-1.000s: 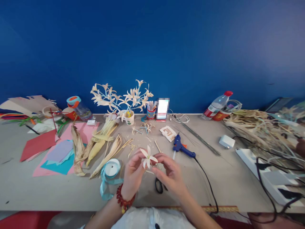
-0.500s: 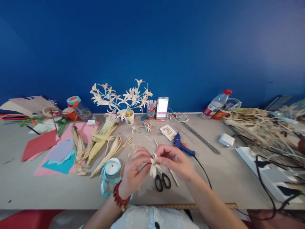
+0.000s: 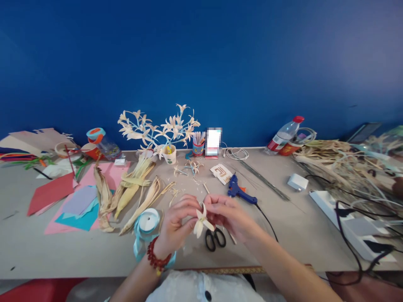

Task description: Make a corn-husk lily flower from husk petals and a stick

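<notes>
A pale husk flower (image 3: 203,222) with pointed petals is held between my two hands, above the table's front middle. My left hand (image 3: 180,222) is closed on its left side, thumb and fingers pinching near its base. On the other side my right hand (image 3: 229,214) has its fingers curled at the back of the flower; its fingertips are partly hidden. Black-handled scissors (image 3: 215,240) lie just under the hands. A roll of light blue ribbon (image 3: 149,220) is left of my left hand, its loose end trailing below.
Corn husks (image 3: 135,191) and coloured paper (image 3: 52,193) lie left. Husk flowers stand in a white cup (image 3: 169,155) behind. Right are a blue glue gun (image 3: 241,191), wires (image 3: 266,180), a power strip (image 3: 333,218) and a tilted bottle (image 3: 285,136).
The flower has turned to show its open petals more fully. The right fingers have drawn back from its front and curled behind it. My left hand has barely moved.
</notes>
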### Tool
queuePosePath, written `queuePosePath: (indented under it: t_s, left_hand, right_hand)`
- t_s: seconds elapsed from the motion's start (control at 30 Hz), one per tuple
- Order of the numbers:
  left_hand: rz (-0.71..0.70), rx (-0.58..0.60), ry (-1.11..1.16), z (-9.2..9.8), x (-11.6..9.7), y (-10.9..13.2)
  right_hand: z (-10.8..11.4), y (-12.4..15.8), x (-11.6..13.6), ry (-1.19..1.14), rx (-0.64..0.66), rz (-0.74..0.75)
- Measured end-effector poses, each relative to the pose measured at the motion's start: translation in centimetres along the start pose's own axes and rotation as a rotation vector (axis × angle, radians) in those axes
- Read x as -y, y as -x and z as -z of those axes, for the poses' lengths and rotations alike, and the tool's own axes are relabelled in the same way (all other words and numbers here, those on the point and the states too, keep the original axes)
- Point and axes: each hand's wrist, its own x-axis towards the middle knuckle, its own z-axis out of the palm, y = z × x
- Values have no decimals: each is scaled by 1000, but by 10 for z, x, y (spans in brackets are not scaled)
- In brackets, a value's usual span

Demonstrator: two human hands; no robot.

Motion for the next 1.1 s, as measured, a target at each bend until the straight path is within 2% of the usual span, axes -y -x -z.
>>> queuePosePath:
  t_s: [0.1,0.17,0.23,0.3,0.53,0.83,1.1]
  left_hand:
    - [104,-8,153,-2,0,1]
    - [173,-21,259,-4,2,5]
    - [247,-44,355,-6,5,9]
    - [314,-69,439,-9,8,14]
    - [411,-102,568,-15,7,16]
    - [371,-70,574,-15,4,13]
    - [380,-72,599,-14,1,11]
  right_hand:
    - [4,6,1,461,-142,484]
    - [6,8,4,773,-157,784]
    - [7,9,5,964,-110,962]
    - [7,7,6,1036,-90,1058]
    - [2,3,4,1072,-176,1171]
    - [-6,5,0,897,-210,1123]
    - [-3,5,-4,983,-214,1199]
